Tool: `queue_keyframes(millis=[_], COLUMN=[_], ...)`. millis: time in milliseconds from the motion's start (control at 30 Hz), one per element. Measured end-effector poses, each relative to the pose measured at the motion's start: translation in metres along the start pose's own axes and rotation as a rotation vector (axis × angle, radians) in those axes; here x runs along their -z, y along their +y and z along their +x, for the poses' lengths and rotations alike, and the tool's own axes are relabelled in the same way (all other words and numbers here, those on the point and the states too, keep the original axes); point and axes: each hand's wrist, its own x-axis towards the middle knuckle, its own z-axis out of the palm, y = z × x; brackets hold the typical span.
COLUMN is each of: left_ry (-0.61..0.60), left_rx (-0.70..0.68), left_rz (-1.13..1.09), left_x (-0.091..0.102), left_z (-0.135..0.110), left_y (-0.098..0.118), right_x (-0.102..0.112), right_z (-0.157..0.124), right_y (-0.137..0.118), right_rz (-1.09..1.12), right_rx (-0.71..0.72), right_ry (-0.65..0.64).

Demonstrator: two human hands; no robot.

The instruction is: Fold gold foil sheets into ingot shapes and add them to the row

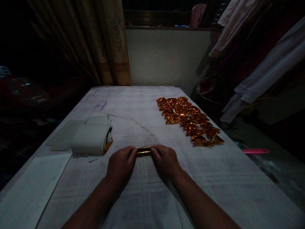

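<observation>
A narrow folded strip of gold foil paper [143,150] stretches between my two hands, just above or on the table. My left hand [120,162] pinches its left end between thumb and fingers. At the other end, my right hand [166,159] pinches it the same way. To the left lies a stack of pale paper sheets [88,140], curled over, with gold showing at its right edge. Several folded gold foil pieces [186,117] sit in rows along the table's right side.
A pale plaid cloth covers the table [140,197]. One flat white sheet [30,187] lies at the front left. Beyond the right edge are a pink handle [256,151] and hanging clothes [259,73]. A curtain [105,44] hangs behind at the left.
</observation>
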Motion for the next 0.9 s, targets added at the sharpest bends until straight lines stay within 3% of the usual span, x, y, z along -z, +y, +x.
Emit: queue_keyframes(millis=[200, 900], left_ry=[-0.021, 0.028], left_rx=[0.041, -0.07], left_rz=[-0.005, 0.109], left_x=[-0.003, -0.0093], left_z=[0.0008, -0.0017], left_y=[0.0016, -0.0003], right_x=[0.0009, -0.0038], right_z=[0.0002, -0.0021], right_y=[-0.0032, -0.0049], right_rz=[-0.024, 0.088], right_rx=[-0.023, -0.005], right_ry=[-0.031, 0.0])
